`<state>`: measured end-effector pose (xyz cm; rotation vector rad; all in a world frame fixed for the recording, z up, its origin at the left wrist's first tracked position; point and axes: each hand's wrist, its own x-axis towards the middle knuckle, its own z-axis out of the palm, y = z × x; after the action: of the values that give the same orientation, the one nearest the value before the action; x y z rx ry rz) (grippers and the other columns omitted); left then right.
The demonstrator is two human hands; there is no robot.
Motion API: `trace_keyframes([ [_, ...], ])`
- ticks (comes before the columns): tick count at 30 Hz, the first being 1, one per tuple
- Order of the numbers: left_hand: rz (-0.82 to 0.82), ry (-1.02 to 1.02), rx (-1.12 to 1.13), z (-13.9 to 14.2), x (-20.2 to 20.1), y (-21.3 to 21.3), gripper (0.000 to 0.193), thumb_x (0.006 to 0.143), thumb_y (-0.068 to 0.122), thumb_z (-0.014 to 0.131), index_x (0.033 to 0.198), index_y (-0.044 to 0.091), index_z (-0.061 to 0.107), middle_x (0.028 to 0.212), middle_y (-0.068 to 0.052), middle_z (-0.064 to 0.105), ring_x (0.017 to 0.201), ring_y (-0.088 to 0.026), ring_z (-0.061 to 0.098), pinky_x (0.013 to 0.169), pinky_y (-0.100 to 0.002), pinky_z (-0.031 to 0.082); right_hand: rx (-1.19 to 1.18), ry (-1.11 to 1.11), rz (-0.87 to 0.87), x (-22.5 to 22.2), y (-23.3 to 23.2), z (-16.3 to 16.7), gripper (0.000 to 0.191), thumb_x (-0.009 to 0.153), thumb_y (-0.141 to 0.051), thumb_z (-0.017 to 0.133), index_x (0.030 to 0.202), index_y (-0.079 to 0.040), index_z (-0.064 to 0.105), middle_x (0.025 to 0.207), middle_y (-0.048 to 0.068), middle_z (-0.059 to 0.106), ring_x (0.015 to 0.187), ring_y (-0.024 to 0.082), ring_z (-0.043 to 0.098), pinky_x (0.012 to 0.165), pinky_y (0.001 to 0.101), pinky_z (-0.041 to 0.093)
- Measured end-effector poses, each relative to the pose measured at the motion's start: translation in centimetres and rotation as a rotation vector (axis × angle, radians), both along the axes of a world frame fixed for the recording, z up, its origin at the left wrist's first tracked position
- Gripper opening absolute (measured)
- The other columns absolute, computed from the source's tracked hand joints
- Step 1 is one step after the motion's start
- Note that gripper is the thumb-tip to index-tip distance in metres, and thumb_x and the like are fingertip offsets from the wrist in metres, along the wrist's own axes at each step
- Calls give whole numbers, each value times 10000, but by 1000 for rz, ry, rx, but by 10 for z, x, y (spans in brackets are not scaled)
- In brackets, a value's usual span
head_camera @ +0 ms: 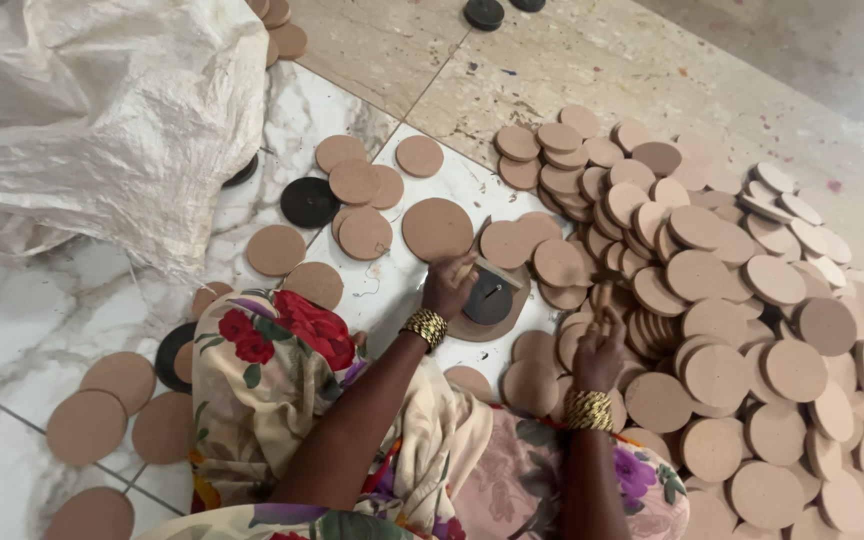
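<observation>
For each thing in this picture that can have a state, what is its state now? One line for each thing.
Left hand: closed around a small brush, held over the black disc.
Right hand: raised, fingers closed on a thin stick-like thing; what it is cannot be told.
Black disc: painted black, lying flat on a bigger brown disc.
Brown disc pile: unpainted, heaped and overlapping.
White sack: crumpled, lying on the floor.

Person wears loose cream cloth printed with big red roses and green leaves [272, 350], draped over the knee on the left side. Lower right, the fabric [512, 480] turns pale pink with purple flowers. Arms bare. Each wrist carries a wide gold beaded bangle: left [424, 326], right [589, 410]. Both hands bare, no gloves.
</observation>
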<state>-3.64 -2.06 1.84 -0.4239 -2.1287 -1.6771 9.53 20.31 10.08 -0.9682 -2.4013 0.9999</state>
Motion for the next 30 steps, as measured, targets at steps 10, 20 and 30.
trace_keyframes([
  [10,18,-440,-17,-2,19,-6,311,945,285,697,1165,69,739,1052,-135,783,939,-236,773,850,-338,607,370,154,673,-44,-79,-75,907,740,-453,866,1484,-112,474,1487,345,360,1329,530,373,1072,574,377],
  [20,-236,-214,173,4,25,-11,369,999,323,690,1312,129,673,1170,-144,730,1052,-261,734,911,-355,615,-732,240,510,-31,-77,-49,516,826,-216,804,1259,-42,585,1181,113,706,1065,200,646,955,378,505],
  [30,-745,-1019,861,22,45,-17,662,996,559,709,1388,38,601,1251,-201,657,1066,-306,716,877,-524,651,-1294,531,387,-1,-73,-49,462,865,-193,699,1279,-75,530,1127,118,702,982,222,690,800,372,585],
])
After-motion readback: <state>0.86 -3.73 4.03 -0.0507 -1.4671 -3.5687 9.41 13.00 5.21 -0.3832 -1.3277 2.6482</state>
